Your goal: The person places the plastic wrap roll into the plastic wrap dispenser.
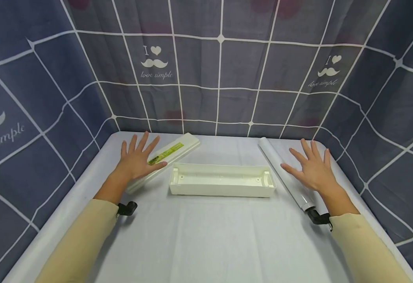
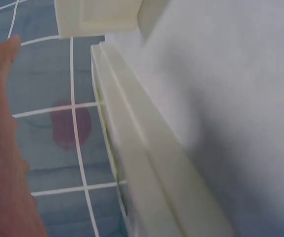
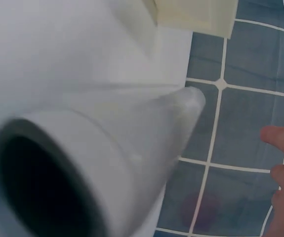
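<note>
We are taking the cream trough [image 1: 222, 181] as our landmark: it is sitting on the white cloth [image 1: 213, 239] with its open side facing up, probably so that its inside and end fittings are staying in reach. To its left, the long cream cover [image 1: 175, 156] is lying aslant, its yellow-green label [image 1: 165, 153] facing up. To its right, the film roll [image 1: 290, 183] is slanting, its far end pointing behind the trough's right end. We are judging that both are flanking the trough so each is lying under one hand.

Our left hand [image 1: 135, 161] is hovering over the cover and our right hand [image 1: 314, 169] beside the roll; both are spreading their fingers wide and gripping nothing.

In the head view, the left hand is hiding part of the cover and label, whose print we are not managing to read. The wrist views are cutting off most of each hand, and the roll's hollow core [image 3: 43, 182] is showing only blurred and dark inside.
</note>
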`<state>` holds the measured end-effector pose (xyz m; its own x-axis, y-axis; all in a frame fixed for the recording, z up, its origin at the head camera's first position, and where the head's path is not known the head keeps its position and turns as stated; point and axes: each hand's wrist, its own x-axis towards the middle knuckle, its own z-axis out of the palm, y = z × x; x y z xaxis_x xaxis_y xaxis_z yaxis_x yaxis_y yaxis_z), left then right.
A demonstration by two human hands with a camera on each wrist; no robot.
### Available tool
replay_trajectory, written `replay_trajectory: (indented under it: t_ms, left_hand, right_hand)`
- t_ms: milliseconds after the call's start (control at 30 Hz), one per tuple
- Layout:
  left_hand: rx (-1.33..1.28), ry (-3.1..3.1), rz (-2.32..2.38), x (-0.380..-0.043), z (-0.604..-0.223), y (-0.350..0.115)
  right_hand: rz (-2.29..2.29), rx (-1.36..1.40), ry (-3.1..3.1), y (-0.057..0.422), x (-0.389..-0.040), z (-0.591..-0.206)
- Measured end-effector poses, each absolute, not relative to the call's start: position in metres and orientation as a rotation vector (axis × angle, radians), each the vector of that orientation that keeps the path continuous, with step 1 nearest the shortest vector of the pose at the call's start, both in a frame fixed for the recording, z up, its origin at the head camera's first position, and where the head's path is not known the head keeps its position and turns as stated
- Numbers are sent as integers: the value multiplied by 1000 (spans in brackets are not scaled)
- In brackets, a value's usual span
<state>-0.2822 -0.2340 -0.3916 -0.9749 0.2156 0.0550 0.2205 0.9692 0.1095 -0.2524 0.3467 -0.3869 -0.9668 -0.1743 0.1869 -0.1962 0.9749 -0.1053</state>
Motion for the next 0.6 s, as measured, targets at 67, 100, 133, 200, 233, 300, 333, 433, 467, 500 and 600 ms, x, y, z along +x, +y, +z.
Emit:
replay_trajectory:
  t_ms: [67, 100, 133, 200, 233, 300, 333, 433, 467, 500, 600]
  left_hand:
    - [-353, -3069, -212, -280, -394, -231]
    - [-356, -3069, -216, -278, -395, -229]
    - [-358, -3072, -227, -277, -396, -227]
    - [-362, -3076, -246, -276, -399, -225]
    - [-365, -3072, -256, -276, -400, -224]
    - [-373, -3065, -279, -275, -403, -222]
    - [-378, -3057, -295, -274, -404, -221]
    - [-387, -3027, -353, -271, -406, -217]
    - [-385, -3018, -370, -270, -406, -215]
    - [-382, -3009, -384, -268, -406, -214]
    - [-379, -2991, -436, -264, -407, -209]
  right_hand:
    - [198, 288, -2938, 347, -249, -391]
    - [207, 294, -2931, 347, -247, -393]
    - [212, 299, -2925, 347, -245, -395]
    - [216, 306, -2908, 348, -241, -399]
    - [223, 312, -2898, 348, -240, -401]
    - [236, 318, -2884, 347, -236, -404]
    - [243, 320, -2879, 347, -235, -406]
    - [271, 320, -2869, 346, -229, -412]
    - [279, 317, -2863, 346, -227, -414]
    - [291, 314, -2857, 346, -226, -416]
    - [346, 300, -2828, 346, -219, -423]
